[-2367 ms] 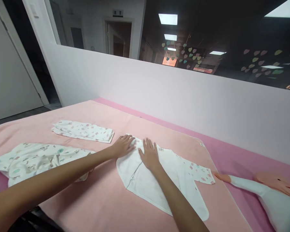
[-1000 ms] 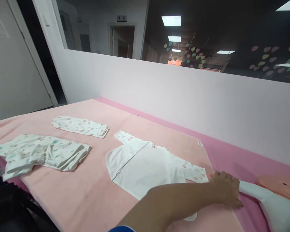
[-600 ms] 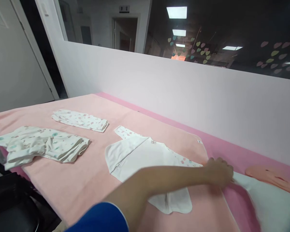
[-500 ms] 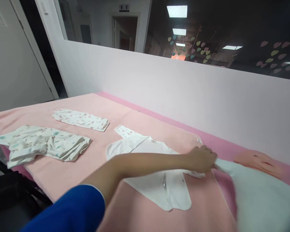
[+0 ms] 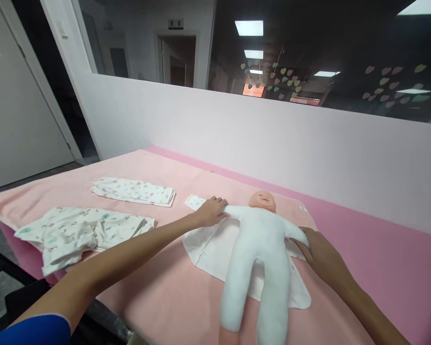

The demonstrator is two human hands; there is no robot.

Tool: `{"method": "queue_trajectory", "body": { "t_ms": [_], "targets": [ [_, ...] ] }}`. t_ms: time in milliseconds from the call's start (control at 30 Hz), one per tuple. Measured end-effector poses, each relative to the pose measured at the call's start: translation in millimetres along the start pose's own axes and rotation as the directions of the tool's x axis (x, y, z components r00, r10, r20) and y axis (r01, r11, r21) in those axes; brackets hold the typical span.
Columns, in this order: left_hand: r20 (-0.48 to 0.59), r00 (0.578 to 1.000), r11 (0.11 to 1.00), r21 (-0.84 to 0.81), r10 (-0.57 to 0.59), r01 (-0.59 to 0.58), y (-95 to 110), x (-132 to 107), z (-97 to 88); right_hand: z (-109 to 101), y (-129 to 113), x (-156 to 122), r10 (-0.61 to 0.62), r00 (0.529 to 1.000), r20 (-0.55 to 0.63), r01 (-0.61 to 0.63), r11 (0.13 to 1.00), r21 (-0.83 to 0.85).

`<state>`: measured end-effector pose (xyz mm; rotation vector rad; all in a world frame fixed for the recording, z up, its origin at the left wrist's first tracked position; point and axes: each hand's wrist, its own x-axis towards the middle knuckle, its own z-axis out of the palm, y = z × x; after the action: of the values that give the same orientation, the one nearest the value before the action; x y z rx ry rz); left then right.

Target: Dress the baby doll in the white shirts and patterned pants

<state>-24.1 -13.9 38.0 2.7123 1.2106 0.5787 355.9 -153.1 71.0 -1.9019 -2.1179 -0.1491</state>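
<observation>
A baby doll [image 5: 264,239] with a white cloth body lies on its back, head toward the wall. Beneath it is an opened white baby shirt [image 5: 211,249], its patterned cuff [image 5: 194,201] showing beyond my left hand. My left hand [image 5: 213,211] is closed round the end of one doll arm. On the other side, my right hand [image 5: 311,247] grips the doll's other arm near its end, with the thumb below. Both doll arms are stretched out sideways. One doll foot at the near edge of the view is partly cut off.
A pink blanket [image 5: 158,268] covers the table under everything. To the left lie folded printed baby clothes [image 5: 134,190] and a second printed garment [image 5: 89,230], loosely folded. A white wall [image 5: 258,139] with a window runs behind. Dark chair parts [image 5: 25,297] stand at lower left.
The doll, earlier at the right edge, now lies on the white shirt. My left hand has moved left onto a doll arm, and my right hand has come into view holding the other.
</observation>
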Motion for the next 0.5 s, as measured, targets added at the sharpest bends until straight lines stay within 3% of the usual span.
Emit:
{"method": "queue_trajectory", "body": {
  "t_ms": [167,300,367,433,500],
  "targets": [
    [0.021,1.0,1.0,0.001,-0.022,0.022,-13,-12,6.1,22,-4,13,-0.012,0.996,0.083,0.013,1.0,-0.006],
    [-0.023,0.996,0.989,-0.123,-0.082,0.079,-28,-32,0.7,17,-3,9,0.007,0.998,0.064,0.002,0.991,-0.137],
    [-0.049,0.983,0.945,-0.289,-0.175,0.154,-37,-40,-2.4,9,-20,12,-0.023,0.999,-0.035,0.017,0.988,-0.157],
    [-0.085,0.949,0.84,-0.493,-0.305,0.226,-42,-42,-2.7,4,-50,25,-0.085,0.99,-0.111,0.077,0.994,-0.075],
    [-0.137,0.897,0.731,-0.637,-0.419,0.244,-40,-35,1.1,4,-86,47,-0.183,0.978,-0.096,0.189,0.98,0.063]
  ]
}}
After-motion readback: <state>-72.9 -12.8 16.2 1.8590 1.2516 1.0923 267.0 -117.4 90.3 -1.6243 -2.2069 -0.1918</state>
